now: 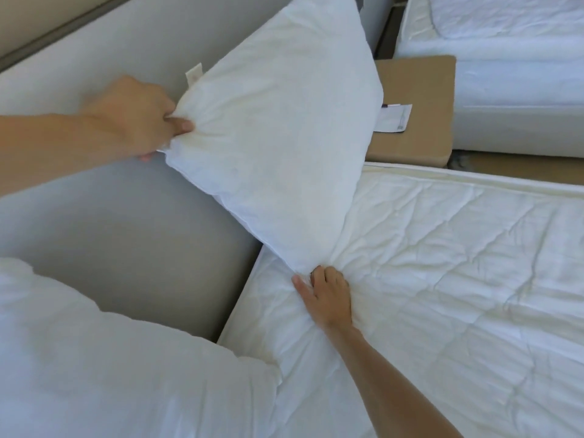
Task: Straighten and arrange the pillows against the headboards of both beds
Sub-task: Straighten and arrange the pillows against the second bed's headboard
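Note:
A white pillow (278,121) stands tilted on one corner against the grey padded headboard (120,235) of the near bed. My left hand (139,118) pinches its left corner, fingers closed on the fabric. My right hand (328,295) grips the bottom corner where it meets the quilted white mattress (458,279). A second white pillow (104,368) lies at the lower left against the same headboard. The other bed (512,74) is at the top right, with a white pillow or bedding (505,17) on it.
A brown cardboard box (417,99) with a paper label sits in the gap between the two beds, just behind the held pillow. A strip of floor shows beside it. A small tag sticks out from the held pillow's upper left edge.

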